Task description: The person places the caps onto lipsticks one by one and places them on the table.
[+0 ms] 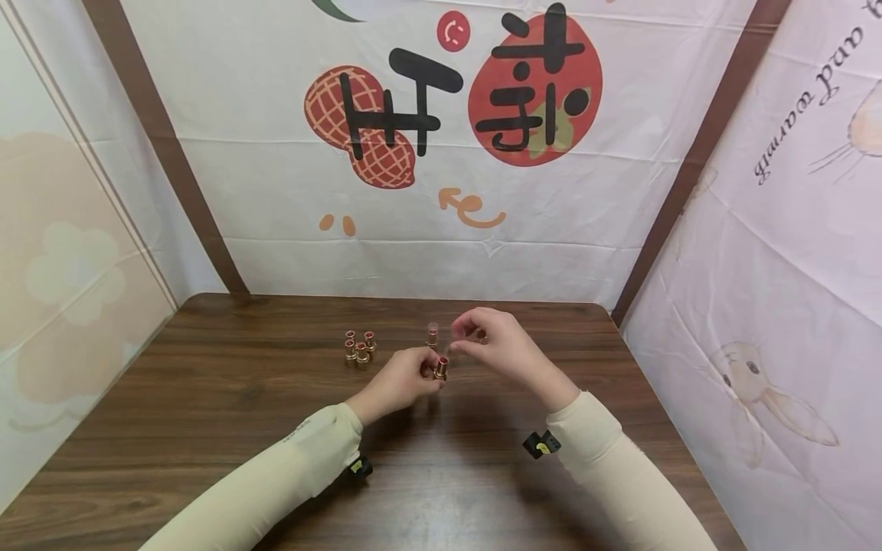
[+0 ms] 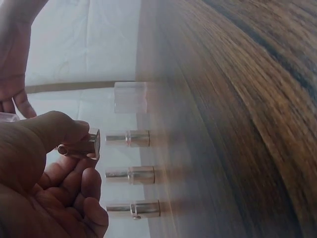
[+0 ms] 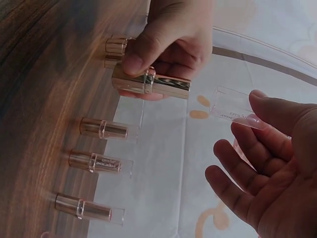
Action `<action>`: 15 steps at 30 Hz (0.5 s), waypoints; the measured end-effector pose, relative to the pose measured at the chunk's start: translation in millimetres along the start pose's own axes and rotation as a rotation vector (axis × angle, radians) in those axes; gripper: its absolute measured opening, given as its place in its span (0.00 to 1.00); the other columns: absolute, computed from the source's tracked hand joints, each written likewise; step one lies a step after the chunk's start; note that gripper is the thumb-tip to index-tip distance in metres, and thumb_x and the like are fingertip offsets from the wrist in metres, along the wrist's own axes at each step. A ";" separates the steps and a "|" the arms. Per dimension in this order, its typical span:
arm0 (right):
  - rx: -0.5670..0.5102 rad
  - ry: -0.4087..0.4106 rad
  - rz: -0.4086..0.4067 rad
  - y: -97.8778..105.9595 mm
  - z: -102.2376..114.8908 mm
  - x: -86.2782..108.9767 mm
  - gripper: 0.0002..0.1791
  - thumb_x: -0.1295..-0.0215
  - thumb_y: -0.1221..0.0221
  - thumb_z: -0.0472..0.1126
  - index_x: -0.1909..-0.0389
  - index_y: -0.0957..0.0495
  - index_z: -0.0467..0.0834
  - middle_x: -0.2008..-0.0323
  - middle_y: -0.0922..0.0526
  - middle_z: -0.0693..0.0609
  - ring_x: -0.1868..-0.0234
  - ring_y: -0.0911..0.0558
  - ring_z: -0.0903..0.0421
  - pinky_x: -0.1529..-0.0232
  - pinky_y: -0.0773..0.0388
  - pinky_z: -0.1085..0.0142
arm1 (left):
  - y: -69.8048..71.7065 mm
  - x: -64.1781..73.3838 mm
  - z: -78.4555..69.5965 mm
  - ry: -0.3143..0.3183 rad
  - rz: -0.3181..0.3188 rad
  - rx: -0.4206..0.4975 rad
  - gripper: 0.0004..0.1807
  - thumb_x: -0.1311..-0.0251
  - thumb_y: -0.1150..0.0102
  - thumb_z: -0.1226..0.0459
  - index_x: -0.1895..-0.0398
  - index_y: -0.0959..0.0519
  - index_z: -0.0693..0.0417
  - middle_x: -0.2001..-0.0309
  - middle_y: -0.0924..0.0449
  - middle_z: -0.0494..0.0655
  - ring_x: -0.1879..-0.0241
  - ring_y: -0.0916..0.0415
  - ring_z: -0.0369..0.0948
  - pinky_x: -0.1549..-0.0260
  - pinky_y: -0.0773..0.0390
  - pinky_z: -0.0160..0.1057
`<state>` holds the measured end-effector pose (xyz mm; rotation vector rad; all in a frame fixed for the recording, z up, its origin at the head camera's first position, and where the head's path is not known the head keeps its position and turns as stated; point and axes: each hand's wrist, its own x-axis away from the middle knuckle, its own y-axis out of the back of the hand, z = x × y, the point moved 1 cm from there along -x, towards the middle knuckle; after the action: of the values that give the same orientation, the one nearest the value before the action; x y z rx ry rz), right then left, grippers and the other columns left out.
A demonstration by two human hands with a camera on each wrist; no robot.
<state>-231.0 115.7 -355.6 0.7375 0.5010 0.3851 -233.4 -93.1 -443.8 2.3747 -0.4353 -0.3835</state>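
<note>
Between thumb and fingers, my left hand (image 1: 400, 379) grips a gold lipstick tube (image 3: 153, 83) with its cap off, upright above the table in the head view. To its right, my right hand (image 1: 499, 344) pinches a clear lipstick cap (image 3: 233, 105) between thumb and index finger. The cap is apart from the tube, with small print on its side. Three gold lipsticks (image 3: 94, 162) with clear caps stand in a row in the right wrist view. One capped lipstick (image 1: 432, 335) shows just behind the left hand.
Several lipsticks (image 1: 358, 350) stand clustered left of the hands. A clear, box-shaped piece (image 2: 130, 98) stands on the table in the left wrist view. The brown wooden table (image 1: 227, 398) meets a printed white cloth (image 1: 276, 260) at its back edge.
</note>
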 end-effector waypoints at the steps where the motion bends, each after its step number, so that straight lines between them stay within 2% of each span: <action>1: -0.001 0.003 0.006 -1.1 0.0 -0.3 0.13 0.35 0.30 0.44 0.54 0.16 0.44 0.59 0.17 0.58 0.53 0.17 0.53 0.51 0.18 0.55 | 0.0 -0.2 -0.6 0.000 0.002 -0.002 0.09 0.43 0.27 0.66 0.63 0.19 0.51 0.69 0.20 0.39 0.68 0.25 0.36 0.67 0.24 0.34; 4: 0.019 0.002 0.020 -4.6 -1.1 -1.1 0.12 0.35 0.30 0.44 0.54 0.16 0.45 0.58 0.17 0.59 0.52 0.17 0.52 0.51 0.18 0.54 | -0.2 -0.7 -2.2 -0.010 0.002 -0.004 0.09 0.44 0.27 0.67 0.63 0.18 0.52 0.69 0.20 0.40 0.68 0.25 0.36 0.68 0.24 0.34; 11: 0.093 0.019 0.046 -9.6 -0.9 -0.3 0.13 0.36 0.29 0.45 0.53 0.16 0.46 0.57 0.17 0.60 0.52 0.18 0.58 0.51 0.20 0.59 | -0.4 -1.3 -2.9 -0.028 -0.007 -0.027 0.10 0.46 0.27 0.66 0.64 0.19 0.51 0.71 0.21 0.42 0.71 0.28 0.35 0.71 0.27 0.33; 15: 0.087 0.035 0.046 -12.2 -1.9 -1.5 0.12 0.36 0.29 0.44 0.55 0.17 0.48 0.58 0.17 0.58 0.53 0.17 0.55 0.50 0.18 0.54 | -0.2 -1.8 -2.4 -0.027 0.000 -0.034 0.10 0.46 0.27 0.65 0.65 0.20 0.49 0.72 0.23 0.41 0.72 0.29 0.34 0.73 0.28 0.33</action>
<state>-231.4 107.7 -365.1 0.8281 0.5368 0.4213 -234.0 -90.9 -441.9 2.3388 -0.4372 -0.4203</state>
